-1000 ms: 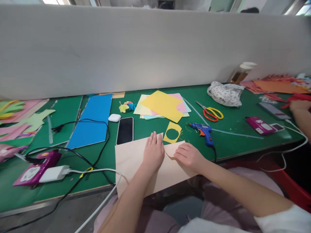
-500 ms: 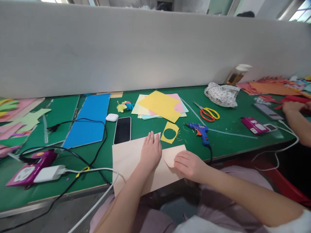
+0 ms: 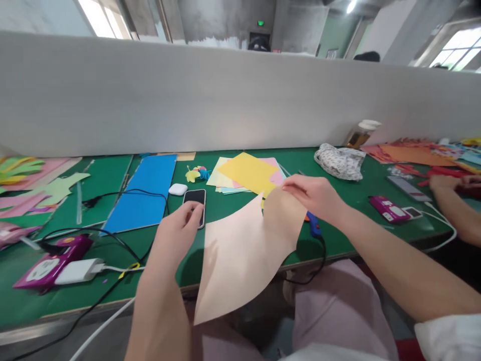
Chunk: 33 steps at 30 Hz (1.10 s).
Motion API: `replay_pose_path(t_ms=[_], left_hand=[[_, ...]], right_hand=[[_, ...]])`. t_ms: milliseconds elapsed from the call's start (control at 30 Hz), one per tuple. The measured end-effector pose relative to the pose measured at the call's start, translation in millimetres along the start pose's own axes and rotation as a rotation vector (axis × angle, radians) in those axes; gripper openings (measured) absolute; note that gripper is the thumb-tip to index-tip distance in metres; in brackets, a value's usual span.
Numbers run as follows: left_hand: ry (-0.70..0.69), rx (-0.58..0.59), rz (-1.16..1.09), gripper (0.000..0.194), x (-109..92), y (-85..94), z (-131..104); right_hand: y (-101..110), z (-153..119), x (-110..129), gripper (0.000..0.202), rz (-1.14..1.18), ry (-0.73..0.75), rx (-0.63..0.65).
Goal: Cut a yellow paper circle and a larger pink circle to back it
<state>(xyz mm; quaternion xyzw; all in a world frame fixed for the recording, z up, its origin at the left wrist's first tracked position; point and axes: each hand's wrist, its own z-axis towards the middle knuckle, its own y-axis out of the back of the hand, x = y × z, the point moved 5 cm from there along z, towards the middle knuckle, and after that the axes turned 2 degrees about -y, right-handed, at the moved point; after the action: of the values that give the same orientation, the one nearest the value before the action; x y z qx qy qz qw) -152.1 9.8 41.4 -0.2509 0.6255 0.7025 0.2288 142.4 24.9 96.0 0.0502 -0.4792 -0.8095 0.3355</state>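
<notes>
A large sheet of peach paper (image 3: 236, 255) is raised off the table and bends in a curve, its lower corner hanging past the front edge. My right hand (image 3: 313, 198) pinches it at the upper right, where part of the paper curls over. Over the lower half of a phone (image 3: 195, 196) is my left hand (image 3: 182, 228), loosely curled, holding nothing I can see and apart from the sheet. Behind the paper lies a stack of coloured sheets with yellow paper (image 3: 246, 170) on top. The blue glue gun (image 3: 314, 225) is partly hidden by my right hand and the sheet.
Blue board (image 3: 145, 193), a white earbud case (image 3: 178, 189) and a purple power strip (image 3: 56, 263) with cables are to the left. A patterned cloth pouch (image 3: 340, 161) and another purple power strip (image 3: 389, 208) lie right. Another person's hands (image 3: 447, 184) work at far right.
The peach paper has been lifted from the table and has moved right. My left hand has left the sheet and shifted left over the phone; my right hand has risen with the paper.
</notes>
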Motion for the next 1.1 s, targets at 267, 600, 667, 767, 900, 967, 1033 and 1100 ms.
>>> replay_pose_path(t_ms=[267,600,667,767,900,967,1033,1100], left_hand=[[0.026,0.547,-0.571,0.082,-18.2,-17.9,-31.7],[-0.044,0.603,-1.291,0.068,-52.8,-96.3,10.9],[-0.051,0.559,-1.285,0.069,-56.6,-98.3,10.2],[-0.067,0.291,-1.255,0.076,-48.2,-83.4,17.8],[-0.092,-0.052,-1.196,0.084,-21.4,-58.8,30.8],[-0.103,-0.132,-1.078,0.085,-6.5,-56.7,36.4],[-0.094,-0.098,-0.788,0.082,6.4,-64.9,41.5],[-0.074,-0.079,-0.62,0.078,19.0,-75.2,44.7]], right_hand=[[82.6,47.4,0.4,0.013,0.157,-0.126,-0.289],[58.0,4.2,-13.9,0.013,0.58,-0.319,-0.586],[45.3,-5.4,-19.3,0.014,0.674,-0.388,-0.583],[19.1,-25.4,-29.4,0.024,0.828,-0.559,-0.567],[-35.2,-66.4,-34.2,0.035,0.79,-0.795,-0.372],[-63.5,-88.3,-31.9,0.033,0.757,-0.844,-0.276],[-87.6,-105.9,-28.9,0.031,0.71,-0.869,-0.19],[-103.7,-116.6,-27.2,0.029,0.628,-0.874,-0.139]])
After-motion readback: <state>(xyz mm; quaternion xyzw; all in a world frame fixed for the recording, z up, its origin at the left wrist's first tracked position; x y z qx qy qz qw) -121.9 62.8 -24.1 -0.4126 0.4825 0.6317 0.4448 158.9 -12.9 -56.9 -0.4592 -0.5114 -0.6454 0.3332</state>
